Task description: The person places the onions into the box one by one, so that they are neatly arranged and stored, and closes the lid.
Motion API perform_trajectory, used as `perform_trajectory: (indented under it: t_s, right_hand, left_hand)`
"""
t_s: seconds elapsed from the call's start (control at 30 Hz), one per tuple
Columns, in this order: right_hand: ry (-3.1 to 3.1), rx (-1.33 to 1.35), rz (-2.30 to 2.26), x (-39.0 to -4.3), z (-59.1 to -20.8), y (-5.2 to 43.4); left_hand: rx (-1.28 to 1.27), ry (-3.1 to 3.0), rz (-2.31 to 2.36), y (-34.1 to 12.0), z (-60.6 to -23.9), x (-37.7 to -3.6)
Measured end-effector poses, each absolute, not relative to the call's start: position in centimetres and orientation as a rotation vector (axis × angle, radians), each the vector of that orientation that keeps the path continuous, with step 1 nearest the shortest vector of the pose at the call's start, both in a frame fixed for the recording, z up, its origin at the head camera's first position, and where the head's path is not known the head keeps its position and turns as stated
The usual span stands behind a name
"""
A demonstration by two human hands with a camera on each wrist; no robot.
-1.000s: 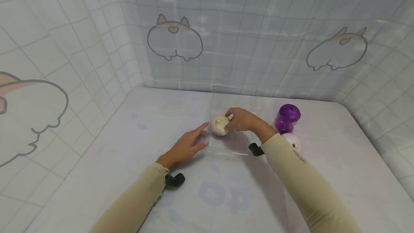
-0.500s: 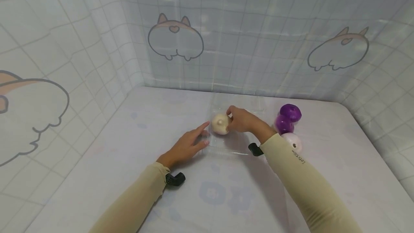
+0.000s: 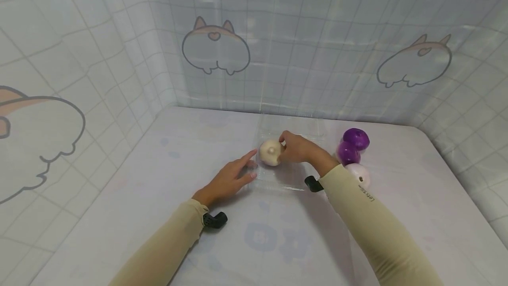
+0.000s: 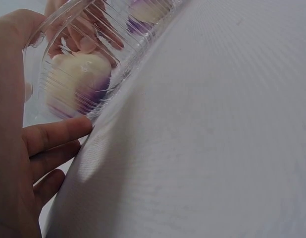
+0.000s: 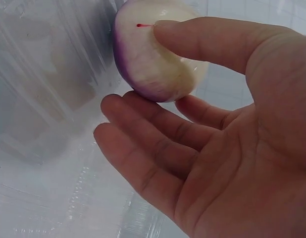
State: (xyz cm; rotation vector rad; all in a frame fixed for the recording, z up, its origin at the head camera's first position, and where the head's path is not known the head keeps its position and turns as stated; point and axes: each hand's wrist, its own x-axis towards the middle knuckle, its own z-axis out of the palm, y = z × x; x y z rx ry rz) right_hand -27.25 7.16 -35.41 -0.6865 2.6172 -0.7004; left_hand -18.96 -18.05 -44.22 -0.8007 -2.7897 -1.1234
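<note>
In the head view a clear plastic clamshell container [image 3: 291, 182] lies on the table with its lid folded back. My right hand [image 3: 298, 147] holds a round cream-and-purple turnip [image 3: 270, 152] at the container's left side. The right wrist view shows the thumb on the turnip's cream side and fingers under its purple edge. My left hand [image 3: 229, 179] is at the container's left edge, thumb and forefinger spread. Seen from the left wrist, its fingertips [image 4: 83, 124] touch the ribbed plastic wall, and the turnip shows through it.
To the right of the container sit two glossy purple round vegetables [image 3: 356, 139] and a pale pinkish one [image 3: 358, 174], partly behind my right sleeve. The pale table [image 3: 178, 153] meets a tile-patterned sheet [image 3: 317, 56] at the back and sides.
The turnip has shifted slightly right and away from me, and my right hand has moved a little with it. My left hand stays at the container's edge.
</note>
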Motion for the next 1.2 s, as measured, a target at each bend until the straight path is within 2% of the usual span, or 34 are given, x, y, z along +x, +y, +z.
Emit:
perform_trajectory:
  t_s: [1.2]
  right_hand:
    - [2.573, -0.658, -0.751, -26.83, -34.85, 7.95]
  left_hand:
    - [-0.784, -2.788, -1.131, -18.03, -44.67, -19.03]
